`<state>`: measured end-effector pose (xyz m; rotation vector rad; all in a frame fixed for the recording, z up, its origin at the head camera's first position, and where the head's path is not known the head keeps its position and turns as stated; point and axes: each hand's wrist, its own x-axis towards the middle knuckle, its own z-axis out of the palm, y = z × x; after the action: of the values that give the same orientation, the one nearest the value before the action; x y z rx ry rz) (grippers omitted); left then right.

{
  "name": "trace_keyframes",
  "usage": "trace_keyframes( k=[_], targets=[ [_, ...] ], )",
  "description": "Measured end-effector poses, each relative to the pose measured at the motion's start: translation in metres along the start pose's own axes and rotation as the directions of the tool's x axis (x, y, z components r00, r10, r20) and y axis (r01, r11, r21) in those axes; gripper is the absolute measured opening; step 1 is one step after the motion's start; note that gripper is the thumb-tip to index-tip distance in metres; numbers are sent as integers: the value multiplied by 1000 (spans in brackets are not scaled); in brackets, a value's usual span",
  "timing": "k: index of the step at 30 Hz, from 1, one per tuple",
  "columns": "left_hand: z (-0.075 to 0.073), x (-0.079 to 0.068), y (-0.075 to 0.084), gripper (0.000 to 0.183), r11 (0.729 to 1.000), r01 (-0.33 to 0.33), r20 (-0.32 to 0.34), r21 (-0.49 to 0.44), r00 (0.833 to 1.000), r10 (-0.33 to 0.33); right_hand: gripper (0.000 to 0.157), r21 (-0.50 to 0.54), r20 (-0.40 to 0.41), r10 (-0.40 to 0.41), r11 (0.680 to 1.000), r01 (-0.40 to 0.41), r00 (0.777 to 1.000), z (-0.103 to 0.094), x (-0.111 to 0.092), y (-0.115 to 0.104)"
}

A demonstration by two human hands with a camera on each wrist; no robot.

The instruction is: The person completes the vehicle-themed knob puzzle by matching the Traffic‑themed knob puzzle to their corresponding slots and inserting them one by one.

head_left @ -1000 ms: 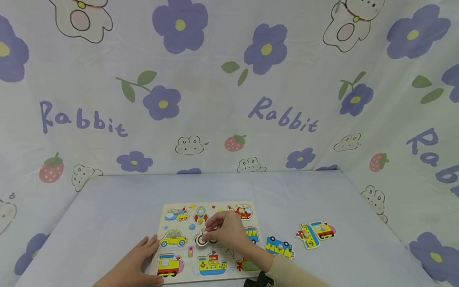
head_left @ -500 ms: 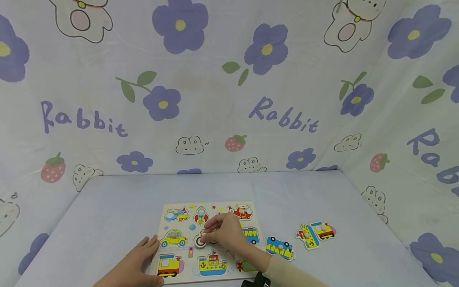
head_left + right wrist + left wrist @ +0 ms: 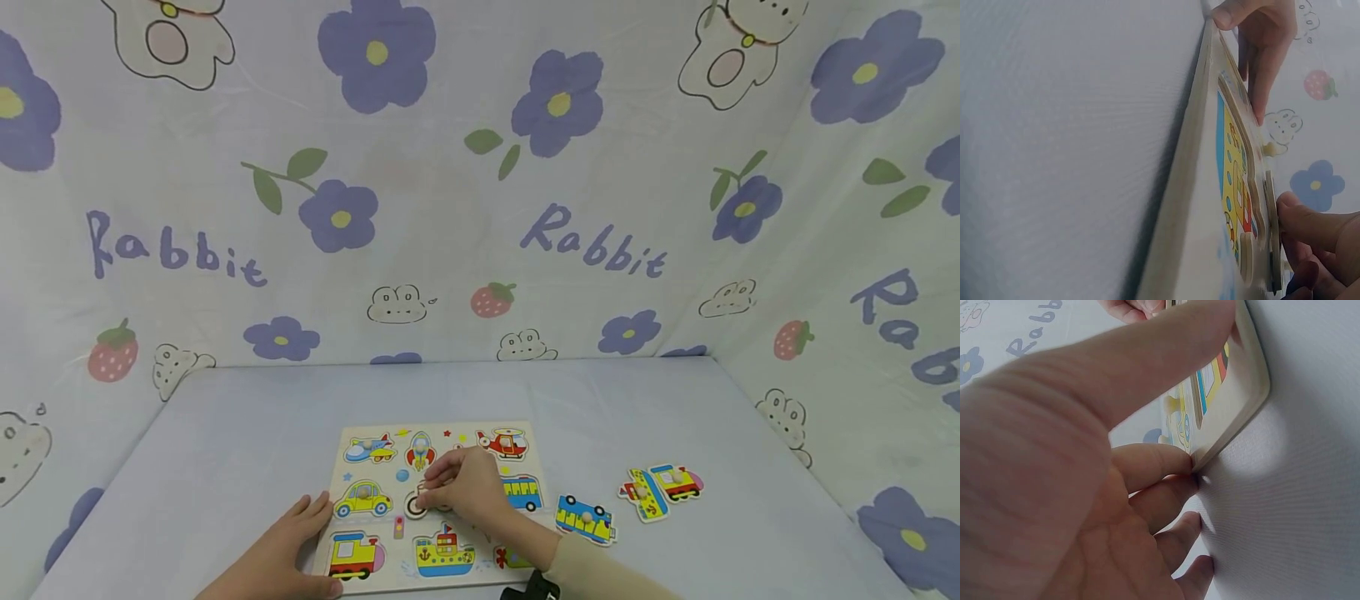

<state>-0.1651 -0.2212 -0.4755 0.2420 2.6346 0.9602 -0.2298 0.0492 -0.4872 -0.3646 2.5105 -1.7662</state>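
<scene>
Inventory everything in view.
Table: 1, pale, foreground.
Backdrop: 1, white, purple, behind table.
Puzzle board: 1, pale, on table.
Plane piece, rocket piece, car piece: 1 each, multicoloured, in board.
Helicopter: 1, red, board's far right.
Bus picture, ship picture, train picture: 1 each, multicoloured, on board.
Partly hidden picture: 1, green, board's near right.
Loose bus, loose ship, loose train: 1 each, multicoloured, right of board.
Wheeled piece: 1, colour unclear, over board's middle.
Device: 1, black, right wrist.
Sleeve: 1, cream, right arm.
Right hand: 1, pinching wheeled piece.
Left hand: 1, board's left edge.
</scene>
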Motion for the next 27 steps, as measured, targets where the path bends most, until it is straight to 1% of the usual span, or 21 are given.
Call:
trace_keyframes(
  k=[6,13,15,27],
  targets=[
    [0,1,0,111,1000,16,1,11,1000,-16,23,6,0,-19,1000,19,1000,1,0,1],
    [1,2,0,113,999,35,1,11,999,-35,21,-25,10,47,999,-46,999,-1,2,0],
    [1,3,0,114,999,49,1,11,999,-49,20,-30,14,52,998,-52,999,-2,2,-1],
    [1,3,1,115,998,60,0,5,998,-60,19,-40,-8,19,999,-19,1000,-2,0,-3]
  ],
)
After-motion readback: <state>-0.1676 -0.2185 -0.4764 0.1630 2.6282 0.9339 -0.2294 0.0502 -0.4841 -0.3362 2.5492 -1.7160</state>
